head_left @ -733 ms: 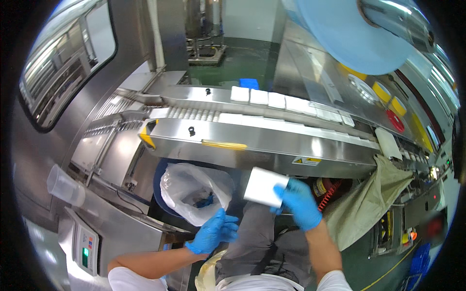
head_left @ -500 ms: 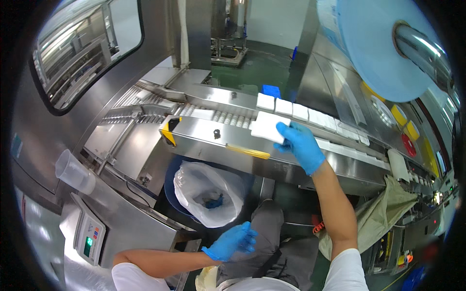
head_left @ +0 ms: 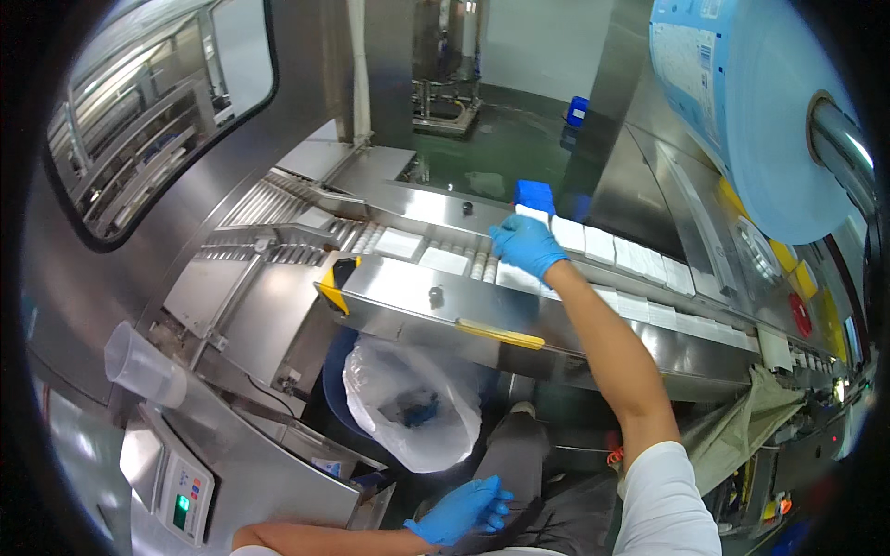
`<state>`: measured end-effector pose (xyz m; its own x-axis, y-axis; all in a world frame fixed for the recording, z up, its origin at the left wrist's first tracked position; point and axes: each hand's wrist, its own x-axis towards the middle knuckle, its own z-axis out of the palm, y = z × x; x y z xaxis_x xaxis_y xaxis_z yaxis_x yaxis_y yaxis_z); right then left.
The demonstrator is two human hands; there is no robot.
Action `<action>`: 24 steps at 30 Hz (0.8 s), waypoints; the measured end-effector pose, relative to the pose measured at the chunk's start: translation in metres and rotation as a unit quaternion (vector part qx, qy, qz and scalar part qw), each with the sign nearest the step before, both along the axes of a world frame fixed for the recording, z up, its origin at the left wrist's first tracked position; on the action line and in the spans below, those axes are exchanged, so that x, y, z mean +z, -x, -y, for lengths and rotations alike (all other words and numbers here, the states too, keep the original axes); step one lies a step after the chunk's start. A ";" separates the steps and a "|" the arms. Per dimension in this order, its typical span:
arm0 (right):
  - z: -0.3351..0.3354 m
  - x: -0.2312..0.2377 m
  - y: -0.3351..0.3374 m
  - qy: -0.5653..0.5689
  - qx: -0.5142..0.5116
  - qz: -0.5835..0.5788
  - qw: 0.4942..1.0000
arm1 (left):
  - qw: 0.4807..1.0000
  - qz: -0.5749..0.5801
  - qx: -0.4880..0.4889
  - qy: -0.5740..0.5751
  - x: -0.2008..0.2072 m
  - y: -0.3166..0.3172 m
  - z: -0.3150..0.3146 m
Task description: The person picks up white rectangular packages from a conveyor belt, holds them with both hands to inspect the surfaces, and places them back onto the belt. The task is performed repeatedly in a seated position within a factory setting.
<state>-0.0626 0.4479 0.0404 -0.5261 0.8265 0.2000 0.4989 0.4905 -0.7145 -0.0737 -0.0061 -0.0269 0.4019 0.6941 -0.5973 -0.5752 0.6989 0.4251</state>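
— What is that gloved hand on, up at the line?

— A flat white rectangular packet [head_left: 515, 275] lying on the steel roller conveyor [head_left: 464, 264]. The right hand [head_left: 527, 245], in a blue glove, lies over its far end with the fingers curled down onto it; from here I cannot tell whether they pinch the packet or only press on it. The arm reaches out straight from the white sleeve.

— Is the packet alone?

— No. It sits in a row of white flat packets [head_left: 640, 269] that runs on toward the right along the conveyor, edge to edge. Two more white packets [head_left: 422, 252] lie to its left, spaced apart on the rollers. Just beyond the hand stands a small blue block [head_left: 534, 195].

— And the other hand?

— The left hand [head_left: 461, 510], also blue-gloved, hangs low near the person's lap, well apart from the conveyor. Its fingers are loosely bent and hold nothing.

— What is around them?

— Below the conveyor's front rail, with its yellow handle bar [head_left: 501, 334], stands a bin lined with a clear plastic bag [head_left: 408, 408]. To the left, a clear plastic cup [head_left: 141, 367] rests above a small grey control panel with a green light [head_left: 184, 489]. Overhead at the right hangs a big roll of pale blue film [head_left: 751, 120] on a steel shaft.
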 end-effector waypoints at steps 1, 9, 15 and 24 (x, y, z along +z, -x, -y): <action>0.005 0.016 -0.009 -0.065 0.008 0.002 0.998 | 1.000 0.019 0.009 0.004 -0.009 0.000 0.003; -0.007 0.052 -0.056 -0.210 0.070 0.291 0.931 | 0.999 -0.024 0.034 0.026 0.023 0.001 -0.004; -0.030 0.017 -0.030 -0.242 0.060 0.352 0.902 | 0.999 -0.042 0.016 0.011 0.021 0.003 0.001; 0.024 0.037 -0.072 -0.221 0.102 0.256 0.935 | 0.996 -0.081 -0.018 -0.028 0.031 -0.002 0.000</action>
